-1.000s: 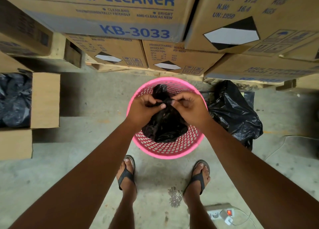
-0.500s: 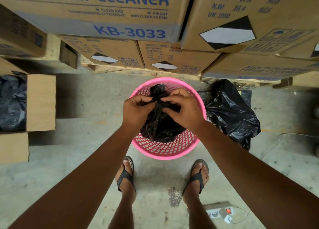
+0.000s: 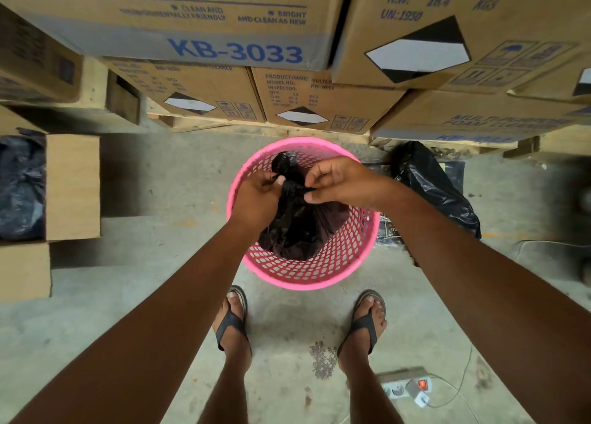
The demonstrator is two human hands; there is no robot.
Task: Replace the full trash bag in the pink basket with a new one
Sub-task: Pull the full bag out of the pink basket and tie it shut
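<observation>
A pink perforated basket (image 3: 323,271) stands on the concrete floor in front of my feet. A black trash bag (image 3: 299,228) hangs inside it, gathered at the top into a twisted neck. My left hand (image 3: 256,199) grips that neck from the left. My right hand (image 3: 339,180) pinches a strand of the bag's top between thumb and fingers, the other fingers spread. A second black bag (image 3: 431,187), full and bulging, lies on the floor just right of the basket.
Stacked cardboard cartons (image 3: 198,33) on wooden pallets close off the far side. An open carton (image 3: 72,187) holding black plastic sits at the left. A white power strip (image 3: 406,387) with a cable lies by my right foot.
Both hands kept working the bag's gathered top. My right hand has shifted right and opened its upper fingers while pinching a strand; the left hand still clamps the neck.
</observation>
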